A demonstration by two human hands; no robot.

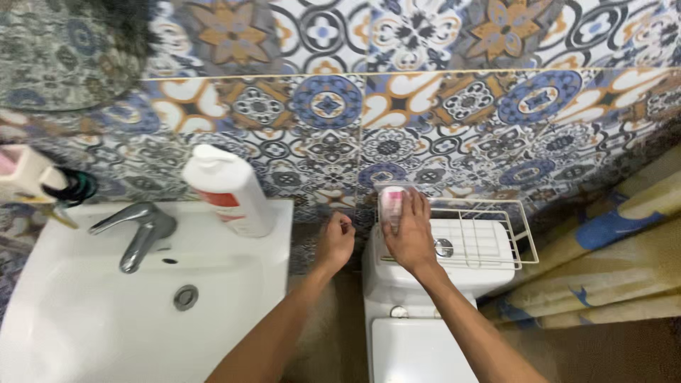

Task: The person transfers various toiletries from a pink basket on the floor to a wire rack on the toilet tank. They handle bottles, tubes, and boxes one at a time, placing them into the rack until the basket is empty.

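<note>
Right hand (409, 237) grips pink bottle (391, 204) over wire rack (521, 241).

A home bathroom: a white washbasin (85, 312) with a chrome tap (138, 230) stands beside a white toilet cistern (440, 266) topped by a wire rack (496, 237), against patterned wall tiles (425, 113), with a white pump bottle (230, 188) on the basin's edge.

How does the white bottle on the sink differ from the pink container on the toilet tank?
The white bottle is bigger and stands free on the sink; the pink container is small and clear-topped.
The bottle is untouched; the container is under the right hand, inside the wire rack.
Both sit close to the tiled wall.
</note>
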